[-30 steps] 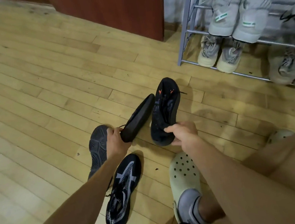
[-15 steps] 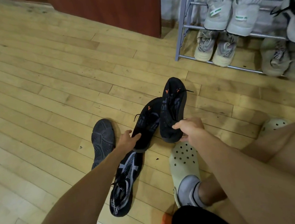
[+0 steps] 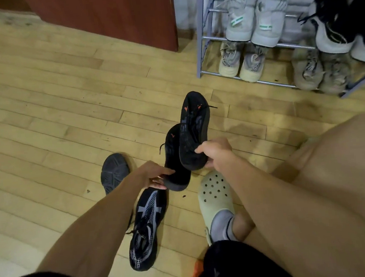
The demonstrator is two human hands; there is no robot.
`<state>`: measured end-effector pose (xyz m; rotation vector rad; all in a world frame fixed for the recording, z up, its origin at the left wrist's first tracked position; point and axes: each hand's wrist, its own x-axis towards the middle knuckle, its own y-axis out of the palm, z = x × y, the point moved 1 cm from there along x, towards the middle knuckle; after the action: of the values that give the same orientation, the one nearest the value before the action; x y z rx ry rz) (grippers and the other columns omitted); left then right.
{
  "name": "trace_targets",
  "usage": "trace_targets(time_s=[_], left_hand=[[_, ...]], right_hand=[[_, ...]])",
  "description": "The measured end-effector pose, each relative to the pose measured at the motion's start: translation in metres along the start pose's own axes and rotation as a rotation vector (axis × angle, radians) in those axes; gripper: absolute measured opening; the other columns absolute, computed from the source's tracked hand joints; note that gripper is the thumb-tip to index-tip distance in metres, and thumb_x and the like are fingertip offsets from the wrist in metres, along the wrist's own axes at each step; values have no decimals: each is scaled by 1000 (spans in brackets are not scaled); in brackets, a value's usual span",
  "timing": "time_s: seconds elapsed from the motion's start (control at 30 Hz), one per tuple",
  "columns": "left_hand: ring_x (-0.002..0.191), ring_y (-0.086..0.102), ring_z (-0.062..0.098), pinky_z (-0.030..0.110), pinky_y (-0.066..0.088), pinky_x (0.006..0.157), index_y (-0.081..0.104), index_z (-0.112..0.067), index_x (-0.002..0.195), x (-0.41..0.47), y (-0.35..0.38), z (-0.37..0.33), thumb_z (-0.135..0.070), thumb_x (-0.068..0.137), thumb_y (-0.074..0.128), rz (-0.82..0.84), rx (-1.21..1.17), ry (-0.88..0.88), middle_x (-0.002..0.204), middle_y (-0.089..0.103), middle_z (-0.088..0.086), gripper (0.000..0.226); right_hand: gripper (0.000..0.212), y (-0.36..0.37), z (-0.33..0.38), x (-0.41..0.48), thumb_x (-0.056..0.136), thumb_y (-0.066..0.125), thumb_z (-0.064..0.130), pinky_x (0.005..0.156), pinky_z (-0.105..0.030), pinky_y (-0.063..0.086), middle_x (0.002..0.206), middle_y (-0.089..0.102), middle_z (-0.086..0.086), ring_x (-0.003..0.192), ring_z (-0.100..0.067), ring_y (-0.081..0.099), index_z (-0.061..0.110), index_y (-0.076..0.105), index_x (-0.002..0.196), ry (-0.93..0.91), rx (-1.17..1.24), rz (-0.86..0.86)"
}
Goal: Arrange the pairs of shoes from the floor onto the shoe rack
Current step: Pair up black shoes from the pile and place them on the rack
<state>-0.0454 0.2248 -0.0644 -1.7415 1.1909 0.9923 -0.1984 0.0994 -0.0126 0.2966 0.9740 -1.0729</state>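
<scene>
I hold a pair of black shoes with orange marks above the wooden floor. My left hand grips the heel of the left black shoe. My right hand grips the heel of the right black shoe, which overlaps the other and points toward the shoe rack. Another pair lies on the floor below my left arm: a black-and-grey knit sneaker upright, and a dark shoe with its sole up.
The metal rack at top right carries a grey pair and a black-and-white pair on its upper shelf, beige pairs below. A red-brown cabinet stands left of it. My foot wears a pale green clog.
Both hands have brought the two black shoes closer together, so they now overlap, and lifted them slightly toward the rack. The view has shifted toward the rack.
</scene>
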Motion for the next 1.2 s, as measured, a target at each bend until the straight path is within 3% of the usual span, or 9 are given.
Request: trace_targets(time_s=[0.1,0.2,0.27,0.5,0.6,0.67,0.83,1.03,1.2], left_hand=[[76,64,26,34,60,61,59,4,96,-20,8,-9,-8,81,72,-31,-152,47,94,64,15,23],[81,65,30,38,59,69,58,6,106,-40,-1,-12,-7,79,74,-98,-259,120,102,65,19,34],[80,65,28,37,58,66,58,6,110,-56,-15,-16,-6,79,74,-152,-307,185,102,65,18,37],[96,65,32,46,56,86,58,2,112,-122,-49,-56,-5,80,73,-284,-359,416,107,67,17,35],[82,64,27,43,57,80,62,0,95,-149,-47,-86,-7,82,71,-282,-359,485,100,65,16,17],[82,64,28,39,57,72,62,2,94,-163,-42,-108,-8,82,71,-267,-362,535,101,65,16,19],[81,65,26,41,57,75,64,7,108,-183,-15,-171,-7,81,72,-217,-326,622,104,69,14,32],[76,65,27,37,54,57,62,5,108,-184,26,-256,-5,78,75,-92,-326,628,104,68,16,34],[72,62,27,38,54,59,60,3,98,-166,50,-325,-3,80,72,-59,-298,619,95,66,15,22]], right_hand=[[38,4,9,-17,73,75,0,68,-37,59,107,70,-16,94,-34,69,3,66,109,-34,23,15],[37,7,21,-33,76,72,-3,48,-27,52,108,67,-13,100,-32,66,3,63,111,-66,102,53],[37,10,31,-42,77,71,-3,38,-22,49,112,67,-14,101,-32,66,4,60,113,-92,164,81],[14,4,88,-85,78,72,4,61,-33,58,109,71,-13,96,-30,68,10,64,88,-316,109,99],[15,-27,114,-103,76,74,4,76,-43,60,106,70,-13,96,-31,68,11,62,83,-417,108,24],[15,-53,128,-112,76,74,3,79,-47,60,108,69,-13,98,-33,68,10,62,82,-461,125,-14],[19,-120,161,-120,77,74,5,64,-42,62,107,70,-17,90,-36,70,3,64,93,-484,172,-105],[21,-188,188,-112,84,68,-3,38,-37,56,99,67,-24,82,-40,70,-9,60,102,-452,265,-153],[11,-232,211,-66,80,71,-2,36,-29,51,96,69,-21,65,-31,66,3,62,75,-447,242,-273]])
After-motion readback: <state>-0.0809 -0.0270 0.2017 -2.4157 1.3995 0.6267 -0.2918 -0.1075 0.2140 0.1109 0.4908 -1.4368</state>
